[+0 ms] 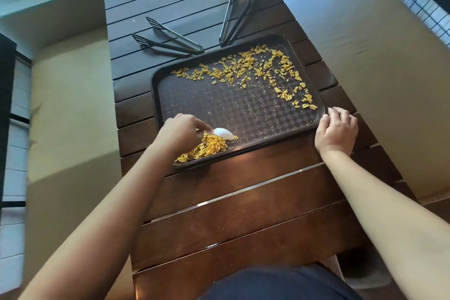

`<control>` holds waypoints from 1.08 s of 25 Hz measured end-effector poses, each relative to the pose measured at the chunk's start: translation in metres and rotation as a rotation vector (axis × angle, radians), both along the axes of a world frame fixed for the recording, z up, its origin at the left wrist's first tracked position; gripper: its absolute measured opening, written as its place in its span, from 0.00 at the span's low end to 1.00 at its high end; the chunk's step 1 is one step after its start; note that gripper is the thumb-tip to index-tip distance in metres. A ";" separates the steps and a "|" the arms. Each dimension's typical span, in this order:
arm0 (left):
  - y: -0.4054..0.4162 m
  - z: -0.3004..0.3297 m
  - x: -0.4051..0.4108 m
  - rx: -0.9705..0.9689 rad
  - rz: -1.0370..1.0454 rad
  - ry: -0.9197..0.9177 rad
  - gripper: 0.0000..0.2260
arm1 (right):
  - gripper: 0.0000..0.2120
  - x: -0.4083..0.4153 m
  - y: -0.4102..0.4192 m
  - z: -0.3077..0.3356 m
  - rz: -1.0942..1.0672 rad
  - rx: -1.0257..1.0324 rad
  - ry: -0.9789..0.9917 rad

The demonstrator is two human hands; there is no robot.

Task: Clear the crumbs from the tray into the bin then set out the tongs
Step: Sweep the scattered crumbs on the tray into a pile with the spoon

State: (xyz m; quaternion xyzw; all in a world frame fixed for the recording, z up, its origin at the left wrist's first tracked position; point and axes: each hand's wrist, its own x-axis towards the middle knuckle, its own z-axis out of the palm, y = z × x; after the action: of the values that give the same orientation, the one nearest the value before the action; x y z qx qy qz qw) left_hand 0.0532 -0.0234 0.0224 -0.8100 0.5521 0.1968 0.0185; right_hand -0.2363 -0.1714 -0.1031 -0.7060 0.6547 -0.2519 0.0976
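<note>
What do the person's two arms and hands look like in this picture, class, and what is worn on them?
Both forearms are bare up to the picture's edge: no sleeves show. The left hand and the right hand wear no gloves, and no rings, watch or bracelet can be seen. Dark clothing shows at the bottom edge, on the body rather than the arms.

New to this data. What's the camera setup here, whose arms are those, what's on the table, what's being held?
There is one picture, from a wide-angle camera worn on a person's head, looking down at their own bare arms. No robot is involved. On a dark slatted table lies a dark tray strewn with yellow crumbs. The left hand holds a white scraper against a heap of gathered crumbs at the tray's near left corner. The right hand grips the tray's near right corner. Two pairs of black tongs lie beyond the tray. No bin is in view.
</note>
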 end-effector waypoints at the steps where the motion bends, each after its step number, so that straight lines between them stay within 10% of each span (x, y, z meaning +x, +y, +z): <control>1: -0.001 -0.003 -0.006 -0.022 -0.003 0.027 0.15 | 0.26 0.000 0.000 0.000 0.001 -0.002 -0.004; 23: 0.029 -0.005 0.022 0.069 0.097 -0.110 0.14 | 0.26 0.000 0.002 0.002 0.004 0.010 -0.007; 27: 0.015 -0.011 0.022 -0.065 0.239 0.086 0.12 | 0.27 0.000 0.001 0.002 0.001 0.011 -0.007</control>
State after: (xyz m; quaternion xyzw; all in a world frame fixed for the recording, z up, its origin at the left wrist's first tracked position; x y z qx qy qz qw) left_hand 0.0753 -0.0080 0.0119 -0.8611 0.4579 0.2141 -0.0549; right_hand -0.2359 -0.1706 -0.1008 -0.7050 0.6552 -0.2507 0.1037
